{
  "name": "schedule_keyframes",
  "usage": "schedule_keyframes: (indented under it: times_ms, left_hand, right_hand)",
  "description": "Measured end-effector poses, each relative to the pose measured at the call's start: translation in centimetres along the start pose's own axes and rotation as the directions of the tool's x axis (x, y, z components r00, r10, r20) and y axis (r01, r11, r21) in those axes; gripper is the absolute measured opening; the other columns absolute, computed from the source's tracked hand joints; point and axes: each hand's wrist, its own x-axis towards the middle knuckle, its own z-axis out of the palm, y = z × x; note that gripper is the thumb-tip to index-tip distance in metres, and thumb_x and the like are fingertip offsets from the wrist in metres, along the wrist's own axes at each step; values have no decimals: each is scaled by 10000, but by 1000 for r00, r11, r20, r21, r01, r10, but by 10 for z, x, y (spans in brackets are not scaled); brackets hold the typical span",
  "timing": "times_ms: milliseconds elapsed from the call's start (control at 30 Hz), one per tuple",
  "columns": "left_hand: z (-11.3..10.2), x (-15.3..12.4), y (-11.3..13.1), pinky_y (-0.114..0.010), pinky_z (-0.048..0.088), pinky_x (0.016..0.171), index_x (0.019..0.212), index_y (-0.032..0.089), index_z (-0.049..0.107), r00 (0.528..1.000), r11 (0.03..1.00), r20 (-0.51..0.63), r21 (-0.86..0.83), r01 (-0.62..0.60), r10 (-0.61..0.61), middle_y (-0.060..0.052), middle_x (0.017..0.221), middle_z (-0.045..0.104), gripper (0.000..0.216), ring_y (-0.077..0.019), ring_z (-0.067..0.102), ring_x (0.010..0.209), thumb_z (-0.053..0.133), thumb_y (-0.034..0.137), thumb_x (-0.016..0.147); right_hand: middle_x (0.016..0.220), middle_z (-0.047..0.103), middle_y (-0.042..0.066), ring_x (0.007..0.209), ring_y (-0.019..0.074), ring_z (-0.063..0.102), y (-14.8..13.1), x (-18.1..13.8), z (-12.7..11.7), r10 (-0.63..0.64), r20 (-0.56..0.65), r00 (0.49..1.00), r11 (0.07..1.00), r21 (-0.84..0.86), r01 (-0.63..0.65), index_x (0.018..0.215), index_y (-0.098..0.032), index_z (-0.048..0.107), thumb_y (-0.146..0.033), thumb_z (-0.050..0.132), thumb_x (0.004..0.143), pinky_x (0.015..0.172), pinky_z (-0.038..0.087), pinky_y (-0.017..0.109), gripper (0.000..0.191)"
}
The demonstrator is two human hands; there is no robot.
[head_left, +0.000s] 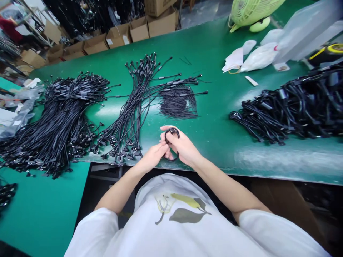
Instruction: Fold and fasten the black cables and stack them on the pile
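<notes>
Close to the table's front edge, my two hands meet around a black cable [176, 132] that is wound into a small loop. My right hand [184, 146] is closed on the coil, with its fingers curled through and over it. Pressed against the coil's lower left side is my left hand [155, 155], its fingertips closed on the cable and partly hidden. Just beyond my hands lies a pile of short black ties [177, 103]. Left of it, a fanned bundle of black cables [131, 103] with small connectors is spread over the green table [214, 117].
A larger heap of cables [66, 103] covers the left side. Many coiled cables [292, 107] are piled at the right. White wrappers [257, 59], a yellow-black tape measure [327, 53] and a green fan [248, 14] stand at the back right. Cardboard boxes [118, 37] line the far edge.
</notes>
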Motion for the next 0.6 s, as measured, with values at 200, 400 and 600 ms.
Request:
schedule_keyframes:
  times_ms: [200,400,600]
  left_hand:
    - [5,-12,4,-392,446,989,1168,147,629,974,896,163,-392,210,-157,-131,1178,662,420,-234,636,1069,722,295,785]
    - [32,-11,-4,-388,358,1103,1359,224,489,993,946,-91,-321,45,-78,-83,1467,472,541,-233,456,1336,608,178,833]
    - [22,-8,3,-437,335,1115,1180,156,634,973,917,95,-323,232,-212,-118,1394,560,473,-289,482,1323,624,101,710]
  right_hand:
    - [795,572,-17,593,67,514,-5,7,-13,127,44,991,989,70,-129,909,-188,593,-460,749,740,410,376,147,356]
    - [730,540,-21,611,86,520,4,9,-9,-66,-90,994,987,-149,52,903,-181,568,-506,695,777,473,430,170,371]
    - [710,540,-20,616,101,532,-4,7,-21,-24,61,998,959,-281,41,829,-176,548,-503,683,789,563,494,229,356]
